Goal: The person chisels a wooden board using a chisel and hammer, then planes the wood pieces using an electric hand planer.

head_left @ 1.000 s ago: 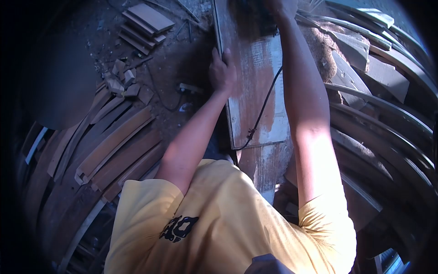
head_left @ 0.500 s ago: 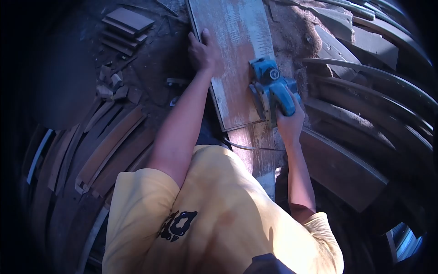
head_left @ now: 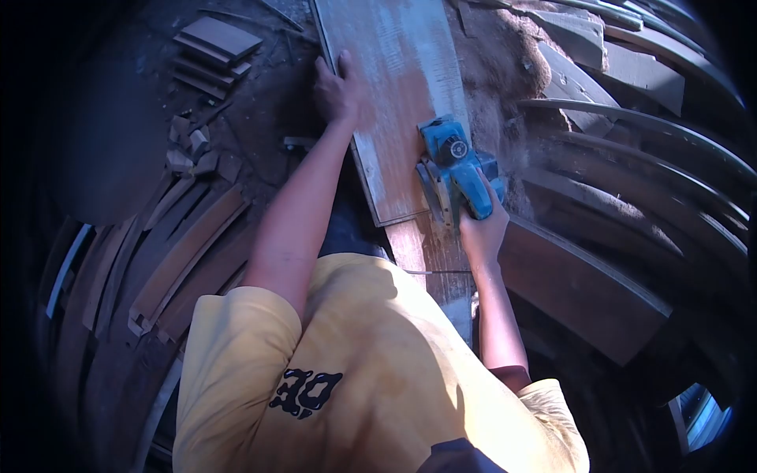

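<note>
A wide wooden board (head_left: 390, 87) lies lengthwise in front of me, its surface partly pale and rough, partly bare reddish brown. My left hand (head_left: 337, 93) grips the board's left edge, thumb on the upper side and fingers at the rim. On the right side of the board's near end sits a blue electric hand planer (head_left: 448, 150). My right hand (head_left: 485, 229) is wrapped around its rear handle. Under the near end, another wooden piece (head_left: 445, 244) sticks out toward my body. A thin dark cord or strip (head_left: 441, 272) crosses it.
Stacked flat boards (head_left: 217, 39) lie at the far left, with small wood blocks (head_left: 193, 150) nearer. Curved wooden pieces (head_left: 189, 260) fill the left side. More long curved pieces (head_left: 607, 213) crowd the right, beside a heap of sawdust (head_left: 524, 71).
The planer and my right hand have come slightly nearer my body and to the left. My left hand keeps its place on the board's edge; the whole view has shifted a little.
</note>
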Available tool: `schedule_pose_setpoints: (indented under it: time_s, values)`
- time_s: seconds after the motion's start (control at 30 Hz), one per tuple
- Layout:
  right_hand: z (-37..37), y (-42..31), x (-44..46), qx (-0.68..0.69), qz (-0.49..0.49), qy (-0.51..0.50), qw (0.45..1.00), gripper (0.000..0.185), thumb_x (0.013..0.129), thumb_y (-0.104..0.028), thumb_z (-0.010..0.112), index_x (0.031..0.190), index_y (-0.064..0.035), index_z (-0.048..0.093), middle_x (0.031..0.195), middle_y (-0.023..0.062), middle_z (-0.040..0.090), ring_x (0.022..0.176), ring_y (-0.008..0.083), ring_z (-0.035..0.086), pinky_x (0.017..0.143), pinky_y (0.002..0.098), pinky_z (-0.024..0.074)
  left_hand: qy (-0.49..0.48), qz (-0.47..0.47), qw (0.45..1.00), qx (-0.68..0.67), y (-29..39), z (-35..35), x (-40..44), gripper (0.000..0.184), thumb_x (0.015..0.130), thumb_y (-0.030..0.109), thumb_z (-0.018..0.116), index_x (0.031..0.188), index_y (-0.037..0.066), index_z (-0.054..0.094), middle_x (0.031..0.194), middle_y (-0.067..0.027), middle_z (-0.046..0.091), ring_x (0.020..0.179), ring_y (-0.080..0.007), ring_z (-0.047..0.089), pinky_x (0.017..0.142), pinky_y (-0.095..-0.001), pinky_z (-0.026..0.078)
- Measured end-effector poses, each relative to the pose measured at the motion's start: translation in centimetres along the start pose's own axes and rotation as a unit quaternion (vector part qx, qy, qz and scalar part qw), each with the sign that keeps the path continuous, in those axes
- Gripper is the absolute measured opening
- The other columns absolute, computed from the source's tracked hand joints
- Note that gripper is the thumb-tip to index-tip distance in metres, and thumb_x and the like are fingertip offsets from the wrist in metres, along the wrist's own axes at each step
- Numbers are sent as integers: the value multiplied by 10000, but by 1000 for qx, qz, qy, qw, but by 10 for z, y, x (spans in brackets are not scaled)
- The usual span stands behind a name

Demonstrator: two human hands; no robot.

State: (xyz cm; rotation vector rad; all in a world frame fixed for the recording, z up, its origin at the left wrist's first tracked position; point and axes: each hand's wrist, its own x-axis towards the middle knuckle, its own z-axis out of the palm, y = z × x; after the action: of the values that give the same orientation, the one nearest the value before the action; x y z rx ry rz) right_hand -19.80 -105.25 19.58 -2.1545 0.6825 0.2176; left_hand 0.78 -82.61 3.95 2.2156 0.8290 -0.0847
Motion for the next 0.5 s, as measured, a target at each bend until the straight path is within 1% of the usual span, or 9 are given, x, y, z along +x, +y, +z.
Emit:
schedule_pose_setpoints:
  time_s: [0.03, 0.07, 0.2, 0.27, 0.37, 0.4, 0.43, 0.5]
  values:
    - [5, -11, 14, 7, -5, -3, 1000, 616, 845, 14, 712, 1447, -111, 672, 1217, 261, 754, 1203, 350, 733, 1001, 385, 549, 24, 20, 999, -6, -6, 5, 2, 758, 1059, 605, 505, 1507, -7, 516, 1285, -352, 683, 1196, -514, 664, 1020, -554, 522]
    - [10, -17, 24, 21, -35, 6, 999, 608, 850, -6, 725, 1446, -113, 673, 1204, 262, 756, 1189, 355, 737, 997, 386, 552, 48, 39, 998, -13, -7, 8, 2, 714, 1058, 581, 527, 1470, -2, 547, 1253, -345, 695, 1155, -518, 679, 985, -567, 535]
    - [23, -38, 64, -17, -52, 12, 998, 582, 853, -26, 735, 1427, -110, 688, 1184, 268, 757, 1161, 373, 742, 982, 399, 560, 47, 56, 997, -24, -6, 4, 0, 734, 1061, 582, 523, 1468, -28, 537, 1261, -354, 690, 1155, -520, 677, 989, -558, 532]
    - [31, -49, 84, -27, -94, 24, 995, 555, 849, -35, 729, 1398, -111, 710, 1153, 275, 754, 1120, 394, 746, 953, 413, 571, -4, 5, 1000, -2, 1, -2, -2, 762, 1061, 609, 505, 1478, -29, 527, 1275, -371, 676, 1199, -530, 654, 1021, -556, 511]
    - [42, -68, 115, -23, -128, 27, 991, 539, 835, -44, 727, 1370, -113, 729, 1128, 278, 751, 1090, 411, 743, 930, 431, 577, 15, 33, 999, -20, -7, 4, 1, 760, 1062, 601, 509, 1481, -33, 524, 1268, -372, 679, 1194, -531, 655, 1019, -556, 511]
    - [46, -73, 126, -42, -138, 40, 989, 532, 822, -77, 735, 1352, -125, 741, 1104, 271, 755, 1062, 424, 742, 915, 457, 583, 16, 33, 999, -20, -8, 4, 1, 760, 1062, 601, 509, 1481, -33, 524, 1268, -372, 679, 1194, -531, 655, 1019, -556, 511]
    - [50, -79, 136, -42, -138, 40, 989, 532, 822, -77, 735, 1352, -125, 741, 1104, 271, 755, 1062, 424, 742, 915, 457, 583, 17, 39, 999, -22, -8, 4, 1, 756, 1062, 594, 512, 1485, -32, 521, 1264, -373, 680, 1189, -532, 657, 1018, -559, 510]
    - [56, -97, 154, -66, -119, 41, 990, 516, 813, -126, 752, 1329, -138, 755, 1088, 267, 757, 1040, 439, 735, 904, 486, 583, 18, 43, 999, -24, -7, 3, -1, 751, 1063, 588, 515, 1489, -31, 519, 1259, -375, 681, 1184, -533, 659, 1017, -561, 509]
